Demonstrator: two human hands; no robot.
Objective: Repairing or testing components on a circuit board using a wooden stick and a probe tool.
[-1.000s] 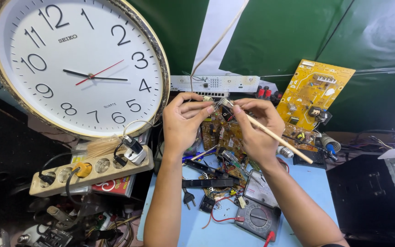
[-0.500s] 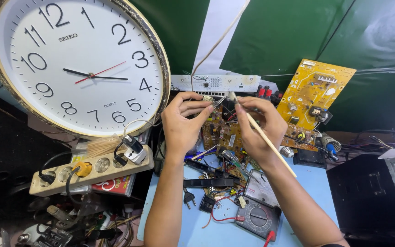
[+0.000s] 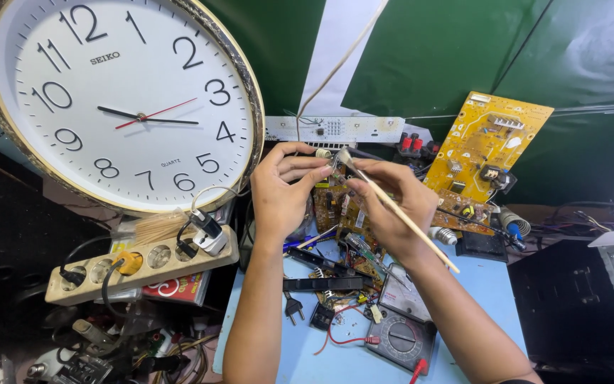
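Wall clock (image 3: 119, 99): white face, black numerals, gold rim, red second hand. Circuit board (image 3: 488, 153): yellow. Backdrop (image 3: 449, 57): dark green. Surface (image 3: 349, 359): pale blue. Power strip (image 3: 143, 263): beige. Brush handle (image 3: 410, 220): light wood.

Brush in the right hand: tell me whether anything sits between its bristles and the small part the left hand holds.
Nothing visible does: the brush in the right hand has its bristles right at the small part pinched by the left hand.
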